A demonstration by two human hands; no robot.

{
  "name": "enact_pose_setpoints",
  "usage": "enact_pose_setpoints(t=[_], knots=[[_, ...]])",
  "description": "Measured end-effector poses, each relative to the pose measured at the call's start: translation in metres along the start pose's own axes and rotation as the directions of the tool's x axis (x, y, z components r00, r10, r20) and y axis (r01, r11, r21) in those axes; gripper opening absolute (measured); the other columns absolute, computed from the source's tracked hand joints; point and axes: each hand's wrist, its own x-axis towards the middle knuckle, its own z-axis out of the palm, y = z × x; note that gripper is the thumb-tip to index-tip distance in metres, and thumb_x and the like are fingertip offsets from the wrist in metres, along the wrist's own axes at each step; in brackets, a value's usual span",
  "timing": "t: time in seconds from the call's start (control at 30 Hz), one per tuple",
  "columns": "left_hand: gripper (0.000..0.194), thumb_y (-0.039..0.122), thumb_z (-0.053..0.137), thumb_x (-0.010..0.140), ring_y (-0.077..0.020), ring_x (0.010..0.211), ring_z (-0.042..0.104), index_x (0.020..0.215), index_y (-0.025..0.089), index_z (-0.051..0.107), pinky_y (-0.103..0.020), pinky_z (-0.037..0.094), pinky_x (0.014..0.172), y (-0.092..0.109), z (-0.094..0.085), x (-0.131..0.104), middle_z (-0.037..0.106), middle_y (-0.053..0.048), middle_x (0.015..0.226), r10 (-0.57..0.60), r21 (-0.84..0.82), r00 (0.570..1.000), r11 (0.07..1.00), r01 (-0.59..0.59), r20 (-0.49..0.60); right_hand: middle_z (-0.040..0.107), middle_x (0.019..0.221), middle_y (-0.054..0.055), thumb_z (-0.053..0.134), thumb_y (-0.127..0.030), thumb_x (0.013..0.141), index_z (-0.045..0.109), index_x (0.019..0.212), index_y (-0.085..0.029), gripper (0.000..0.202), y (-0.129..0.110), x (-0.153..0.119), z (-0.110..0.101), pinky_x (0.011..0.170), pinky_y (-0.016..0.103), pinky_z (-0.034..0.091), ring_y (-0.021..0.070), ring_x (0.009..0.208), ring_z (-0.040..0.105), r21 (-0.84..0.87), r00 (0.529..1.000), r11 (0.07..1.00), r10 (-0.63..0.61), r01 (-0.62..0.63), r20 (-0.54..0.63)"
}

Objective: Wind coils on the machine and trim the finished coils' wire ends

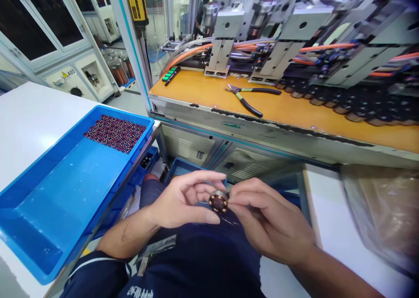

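Observation:
A small round motor stator (218, 202) with a dark face and copper windings sits between my two hands, above my lap. My left hand (183, 200) curls around it from the left, thumb along its lower edge and fingers behind. From the right, my right hand (265, 210) pinches its rim between thumb and forefinger. Thin loose wires show just below the stator, near the right thumb. Whatever the right fingertips cover at the rim is hidden.
At left, a blue tray (131, 182) holds many small wound parts at its far end. Cutting pliers (245, 99) lie open on the orange bench (196, 88). Dark cylindrical parts (353, 104) line the bench's right side under machine fixtures. A clear plastic bag (382, 210) lies at right.

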Motion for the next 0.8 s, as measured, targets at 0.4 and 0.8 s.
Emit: enact_pose_setpoints(t=[0.4,0.8], knots=[[0.023,0.014,0.065,0.088,-0.0108,0.074,0.072,0.109,0.018,0.057,-0.018,0.056,0.064,-0.0013,0.0006,-0.0046,0.068,-0.002,0.085,-0.004,0.025,0.999,1.0,0.003,0.051,0.064,0.078,0.001,0.056,-0.009,0.089,0.059,0.09,-0.018,0.009,-0.0037,-0.0055,0.0035,0.06,0.019,0.05,0.0092,0.067,0.063,-0.176,0.998,0.984,0.006,-0.017,-0.06],[0.03,0.017,0.085,0.068,-0.0239,0.121,0.063,0.085,0.017,0.061,-0.041,0.046,0.106,-0.0042,-0.001,-0.0018,0.074,-0.004,0.1,0.219,-0.114,0.976,0.97,-0.215,0.018,0.065,0.078,0.002,0.057,-0.008,0.087,0.057,0.093,-0.02,0.014,-0.0008,-0.0063,0.0003,0.057,0.023,0.054,0.0131,0.066,0.066,-0.144,0.996,0.986,-0.088,0.083,-0.03]])
